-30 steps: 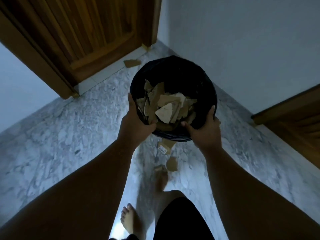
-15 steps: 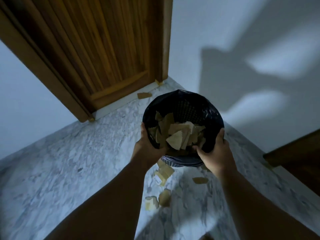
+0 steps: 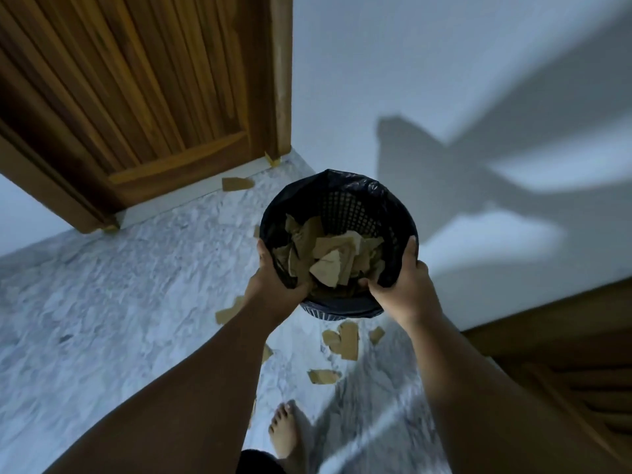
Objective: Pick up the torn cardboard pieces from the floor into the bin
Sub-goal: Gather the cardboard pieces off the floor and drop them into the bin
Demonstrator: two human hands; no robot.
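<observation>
Marble floor (image 3: 102, 302) runs wide and open left of the hands. Beyond them the wall (image 3: 444, 63) closes in, striped by arm shadows. A wooden door (image 3: 136, 97) stands ahead-left, and more dark wood (image 3: 547, 336) crowds the right wrist. The black-lined bin (image 3: 345, 210) is up off the floor: left hand (image 3: 273, 285) grips its near-left rim, right hand (image 3: 403, 289) curls over the near-right, thumbs inside. Torn cardboard (image 3: 328, 265) is heaped in the bin between the hands. Scraps (image 3: 345, 340) lie on the floor just under the hands, with one beside the left wrist and one far ahead at the door's foot. The grip is unchanged from half a second ago, but more scraps and a bare foot (image 3: 285, 432) have come into view below.
</observation>
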